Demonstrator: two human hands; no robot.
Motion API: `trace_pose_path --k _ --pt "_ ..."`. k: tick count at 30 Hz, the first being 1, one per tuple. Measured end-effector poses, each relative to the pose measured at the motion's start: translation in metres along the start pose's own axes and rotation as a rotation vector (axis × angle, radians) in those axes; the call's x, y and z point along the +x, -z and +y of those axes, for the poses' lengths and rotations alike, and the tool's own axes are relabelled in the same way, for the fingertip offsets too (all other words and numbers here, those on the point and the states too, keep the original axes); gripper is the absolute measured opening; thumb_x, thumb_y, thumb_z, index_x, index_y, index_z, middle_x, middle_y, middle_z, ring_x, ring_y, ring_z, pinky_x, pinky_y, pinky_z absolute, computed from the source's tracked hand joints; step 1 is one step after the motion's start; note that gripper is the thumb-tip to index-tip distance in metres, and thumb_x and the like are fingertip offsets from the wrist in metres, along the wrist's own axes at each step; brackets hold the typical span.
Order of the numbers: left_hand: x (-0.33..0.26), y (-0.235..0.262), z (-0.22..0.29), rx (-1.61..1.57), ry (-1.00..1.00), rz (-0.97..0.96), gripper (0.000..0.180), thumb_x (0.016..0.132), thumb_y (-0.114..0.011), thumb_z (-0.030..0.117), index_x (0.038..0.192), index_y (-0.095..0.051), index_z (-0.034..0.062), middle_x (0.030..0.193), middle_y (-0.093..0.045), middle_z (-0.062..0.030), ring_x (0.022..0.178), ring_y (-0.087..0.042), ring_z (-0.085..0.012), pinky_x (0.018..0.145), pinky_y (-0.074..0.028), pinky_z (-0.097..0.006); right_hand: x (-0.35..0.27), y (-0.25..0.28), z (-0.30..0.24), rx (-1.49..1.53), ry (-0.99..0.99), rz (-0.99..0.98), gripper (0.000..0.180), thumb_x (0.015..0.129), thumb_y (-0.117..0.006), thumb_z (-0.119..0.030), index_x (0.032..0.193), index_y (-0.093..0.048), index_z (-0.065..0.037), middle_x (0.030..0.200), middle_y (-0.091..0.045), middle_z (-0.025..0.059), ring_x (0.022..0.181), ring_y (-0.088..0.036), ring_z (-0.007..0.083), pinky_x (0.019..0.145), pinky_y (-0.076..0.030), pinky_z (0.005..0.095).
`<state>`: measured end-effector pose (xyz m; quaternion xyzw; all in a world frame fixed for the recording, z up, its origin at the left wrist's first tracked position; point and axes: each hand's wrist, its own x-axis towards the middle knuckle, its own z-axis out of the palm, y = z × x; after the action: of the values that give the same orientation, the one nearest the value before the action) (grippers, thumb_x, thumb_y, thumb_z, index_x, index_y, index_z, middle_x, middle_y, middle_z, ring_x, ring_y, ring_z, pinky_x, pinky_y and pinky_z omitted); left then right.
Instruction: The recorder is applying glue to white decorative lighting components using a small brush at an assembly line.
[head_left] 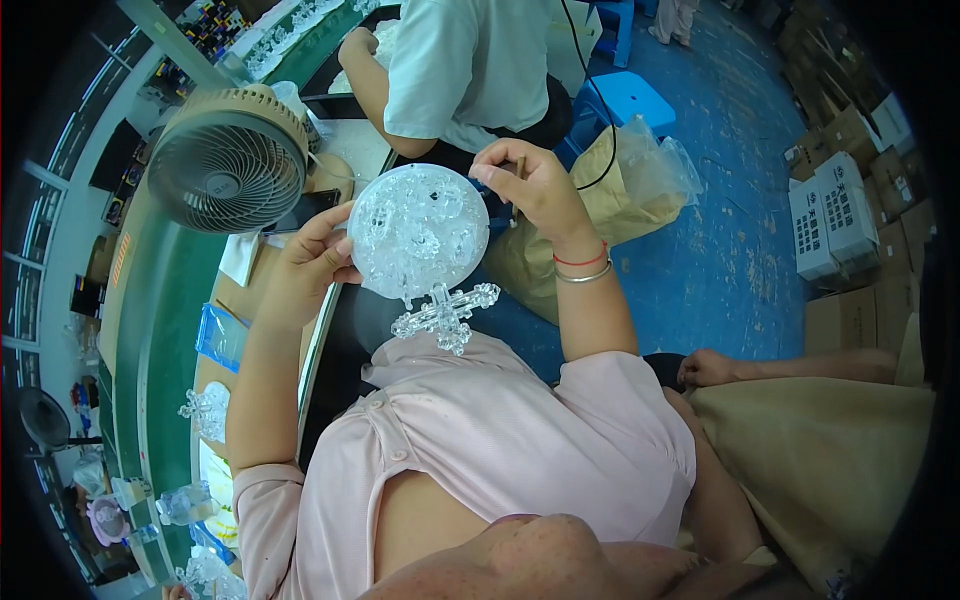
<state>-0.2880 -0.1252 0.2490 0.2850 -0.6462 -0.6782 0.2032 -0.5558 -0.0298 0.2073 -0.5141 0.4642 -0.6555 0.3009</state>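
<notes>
A round, clear plastic disc with raised, knobbly shapes on its face (420, 232) is held up in front of my chest. My left hand (325, 250) grips it at the left rim, thumb on the face side. Below its lower edge hangs a clear cross-shaped piece (446, 316); whether it is joined to the disc I cannot make out. To the right of the disc, my right hand (545, 195) is raised with fingers pinched around a thin brown stick (519, 168). The stick's lower end is partly hidden, and this hand is apart from the disc.
A tan desk fan (228, 165) stands left, beside a green work surface (160, 400). More clear pieces (208, 410) lie there. Ahead sits a person in a light shirt (450, 80), near a blue stool (625, 103) and brown bag (600, 190). Cartons (835, 220) and another person's hand (706, 368) are right.
</notes>
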Motion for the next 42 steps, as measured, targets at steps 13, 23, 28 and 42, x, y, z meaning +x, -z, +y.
trace_pose_path --k 13,23,28,42 --pt "-0.004 0.000 0.003 0.004 -0.008 -0.019 0.037 0.091 -0.050 0.009 0.127 -0.045 0.0061 0.098 -0.062 -0.0038 0.084 -0.061 -0.0104 0.071 -0.052 -0.025 0.017 0.002 -0.006 -0.012 -0.093 -0.293 0.012 0.077 -0.066 -0.007 0.086 -0.060 -0.001 0.071 -0.053 -0.0048 0.061 -0.040 0.0005 0.055 -0.034 0.0166" --pt "0.016 -0.001 -0.008 -0.083 -0.047 0.001 0.037 0.092 -0.046 0.008 0.129 -0.043 0.0050 0.103 -0.061 -0.0061 0.089 -0.061 -0.0144 0.075 -0.054 -0.031 -0.030 0.064 0.070 -0.700 0.101 0.059 0.023 0.077 -0.065 -0.011 0.097 -0.060 -0.002 0.087 -0.065 0.0037 0.062 -0.051 0.0054 0.054 -0.038 0.0171" --pt "0.023 -0.013 -0.013 -0.314 0.026 -0.034 0.040 0.091 -0.042 0.005 0.131 -0.037 0.0016 0.112 -0.058 -0.0118 0.098 -0.061 -0.0216 0.079 -0.054 -0.036 -0.030 0.049 0.030 -0.726 -0.103 0.284 0.022 0.086 -0.057 -0.017 0.104 -0.060 -0.004 0.106 -0.062 0.0061 0.073 -0.060 0.0106 0.062 -0.047 0.0198" --pt "0.057 -0.039 -0.010 -0.565 0.102 -0.033 0.037 0.093 -0.035 0.003 0.130 -0.035 0.0002 0.117 -0.055 -0.0134 0.101 -0.059 -0.0233 0.083 -0.053 -0.036 -0.042 0.031 0.009 -0.094 0.249 0.551 0.035 0.095 -0.044 -0.020 0.123 -0.041 0.000 0.083 -0.065 0.0132 0.056 -0.055 0.0091 0.057 -0.046 0.0213"
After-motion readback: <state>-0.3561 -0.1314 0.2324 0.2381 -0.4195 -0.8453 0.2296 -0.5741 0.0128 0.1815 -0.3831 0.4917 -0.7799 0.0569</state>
